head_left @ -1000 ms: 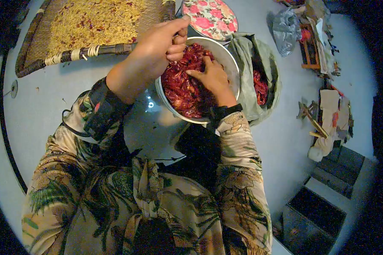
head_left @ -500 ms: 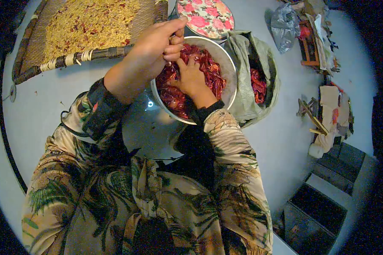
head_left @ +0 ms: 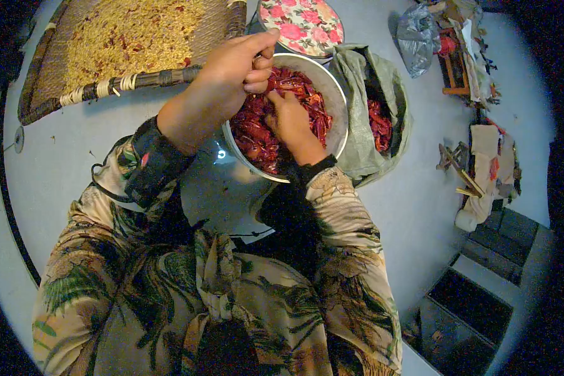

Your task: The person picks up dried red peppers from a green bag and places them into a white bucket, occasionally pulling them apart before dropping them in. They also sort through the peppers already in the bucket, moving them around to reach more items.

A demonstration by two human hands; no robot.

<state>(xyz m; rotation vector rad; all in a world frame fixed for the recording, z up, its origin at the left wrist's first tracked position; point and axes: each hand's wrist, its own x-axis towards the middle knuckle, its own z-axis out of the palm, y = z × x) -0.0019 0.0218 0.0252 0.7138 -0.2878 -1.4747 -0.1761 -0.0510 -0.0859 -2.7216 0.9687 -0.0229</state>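
Observation:
A round metal pot [head_left: 337, 94] full of dried red chilies [head_left: 252, 138] stands in front of me. My right hand [head_left: 290, 120] is down in the pot, its fingers drawn together on some of the chilies; the fingertips are partly hidden. Over the pot's left rim I hold my left hand [head_left: 239, 66] closed, fingers curled and thumb stretched along the forefinger. What it grips, if anything, is hidden. Touching the pot's right side, an open green woven sack [head_left: 354, 150] has more red chilies [head_left: 380, 125] inside.
A wooden-rimmed woven tray [head_left: 44, 88] with yellow seeds [head_left: 131, 37] and red bits lies at the upper left. Behind the pot is a round flower-patterned lid or seat [head_left: 304, 28]. A grey plastic bag [head_left: 418, 37], a small wooden stool [head_left: 455, 75] and dark boxes [head_left: 467, 307] lie along the right.
My right hand has drawn its spread fingers together among the chilies and shifted slightly to the right. The closed left hand has moved a little to the right.

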